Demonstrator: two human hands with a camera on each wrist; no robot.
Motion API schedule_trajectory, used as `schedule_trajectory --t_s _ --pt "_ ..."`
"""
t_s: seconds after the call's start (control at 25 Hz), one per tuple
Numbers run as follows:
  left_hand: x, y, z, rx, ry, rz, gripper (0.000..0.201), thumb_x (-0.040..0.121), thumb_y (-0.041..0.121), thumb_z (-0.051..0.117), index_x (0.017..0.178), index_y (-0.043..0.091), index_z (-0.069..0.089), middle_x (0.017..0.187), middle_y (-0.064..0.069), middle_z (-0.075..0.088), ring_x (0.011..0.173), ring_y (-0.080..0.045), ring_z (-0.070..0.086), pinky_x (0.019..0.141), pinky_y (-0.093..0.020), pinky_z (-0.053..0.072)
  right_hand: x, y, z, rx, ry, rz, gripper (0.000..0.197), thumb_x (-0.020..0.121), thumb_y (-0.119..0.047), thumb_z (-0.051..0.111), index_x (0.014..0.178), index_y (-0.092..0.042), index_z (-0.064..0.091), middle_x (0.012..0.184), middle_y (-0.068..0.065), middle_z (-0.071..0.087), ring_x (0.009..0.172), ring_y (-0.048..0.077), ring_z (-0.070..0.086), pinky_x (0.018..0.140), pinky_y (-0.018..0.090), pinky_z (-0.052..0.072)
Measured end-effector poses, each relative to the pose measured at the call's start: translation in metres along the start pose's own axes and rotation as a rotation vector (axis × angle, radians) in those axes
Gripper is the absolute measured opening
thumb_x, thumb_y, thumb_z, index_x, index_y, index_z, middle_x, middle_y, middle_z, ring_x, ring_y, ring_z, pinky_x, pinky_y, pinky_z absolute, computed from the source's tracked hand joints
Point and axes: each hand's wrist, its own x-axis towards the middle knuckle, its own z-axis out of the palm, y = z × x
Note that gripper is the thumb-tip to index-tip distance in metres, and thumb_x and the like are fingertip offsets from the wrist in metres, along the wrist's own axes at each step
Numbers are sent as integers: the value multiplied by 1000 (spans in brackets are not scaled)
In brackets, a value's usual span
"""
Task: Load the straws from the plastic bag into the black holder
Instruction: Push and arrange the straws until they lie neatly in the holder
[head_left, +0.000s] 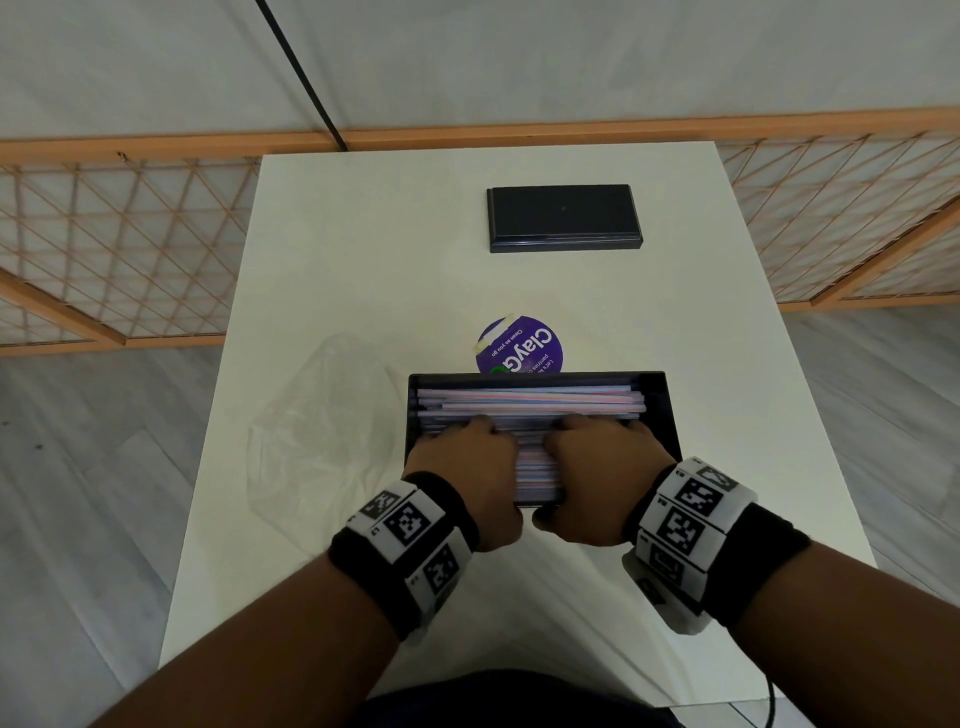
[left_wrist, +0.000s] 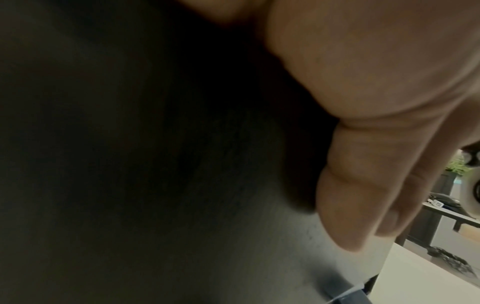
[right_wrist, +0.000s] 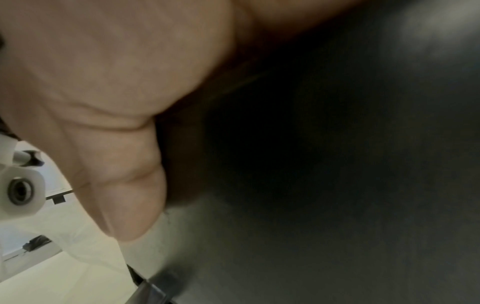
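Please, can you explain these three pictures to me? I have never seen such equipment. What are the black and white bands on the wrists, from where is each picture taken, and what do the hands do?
No machine here: a person works with bare hands. The patterned bands carry wrist cameras.

The big picture comes from a head camera looking down at a white table. The two dark, blurry pictures come from the wrist cameras, showing mostly palm and thumb.

The left hand and right hand curl over the near wall of the black holder, fingers on the striped straws inside. The plastic bag lies left of it, apparently empty. Farther away lie a purple round sticker and a black lid.
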Motion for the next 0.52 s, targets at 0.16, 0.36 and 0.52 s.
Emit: schedule_trajectory --t_s 0.16,0.36,0.52 --pt "-3 1 -3 24 5 3 51 82 42 70 128 24 56 129 1 60 117 -24 61 102 -41 51 0 -1 -2 5 -2 3 51 62 -62 64 102 -29 65 102 -9 65 98 19 63 93 36 49" --pt "-9 2 -3 67 38 43 53 85 39 70 131 22 51 132 0 55 122 -24 56 103 -42 50 -1 -3 -5 -23 -20 -2 57 64 -63 65 110 -31 64 117 -3 54 111 23 55 97 40 45" --pt "-6 -2 0 -37 12 22 48 84 36 69 129 26 56 125 4 64 116 -24 63 101 -41 53 -3 -5 -9 -51 -27 -32 52 68 -59 67 112 -31 63 115 -6 61 108 21 59 95 39 49"
